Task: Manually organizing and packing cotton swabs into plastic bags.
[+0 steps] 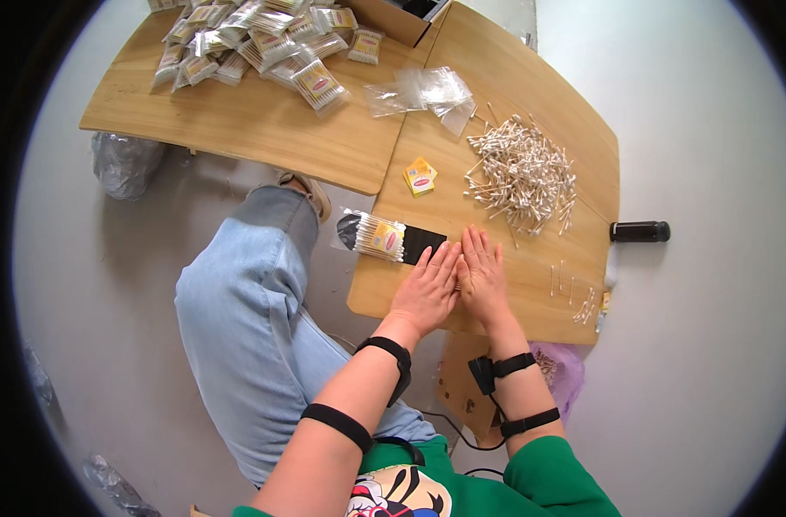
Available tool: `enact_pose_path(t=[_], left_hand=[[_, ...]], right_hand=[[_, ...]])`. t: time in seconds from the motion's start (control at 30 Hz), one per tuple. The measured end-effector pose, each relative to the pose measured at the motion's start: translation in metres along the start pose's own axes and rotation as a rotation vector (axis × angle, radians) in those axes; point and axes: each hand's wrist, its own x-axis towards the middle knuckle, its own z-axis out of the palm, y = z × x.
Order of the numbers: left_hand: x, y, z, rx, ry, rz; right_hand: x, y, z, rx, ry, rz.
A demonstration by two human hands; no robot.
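Observation:
Both hands meet over the near part of the wooden table (531, 314). My left hand (429, 289) lies with its fingers stretched out, its inner edge against my right hand (483, 274), whose fingers are also straight and point away from me. Small pale tips show in the narrow gap between the hands; what lies under the palms is hidden. Just left of my left fingertips is a black flat strip (425, 245). On its left end rests a clear bag of cotton swabs (380, 237) with a yellow label card. Beyond the hands is a large loose heap of cotton swabs (522, 172).
Two yellow label cards (420, 177) lie mid-table, with empty clear bags (427, 90) behind. Filled swab packs (264, 43) are piled far left beside a cardboard box (397, 21). Several loose swabs (585, 306) lie at right. A black cylinder (640, 232) is by the right edge.

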Motion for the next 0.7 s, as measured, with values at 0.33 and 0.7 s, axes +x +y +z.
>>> enact_pose_path(t=[0.33,0.7], left_hand=[[-0.005,-0.003,0.007,-0.129,-0.035,-0.009],[0.004,-0.001,-0.003,-0.09,-0.108,0.008]], right_hand=[[-0.097,0.042,0.029,-0.093,0.083,0.448],[-0.121,-0.009,0.035,-0.138,0.156,0.637]])
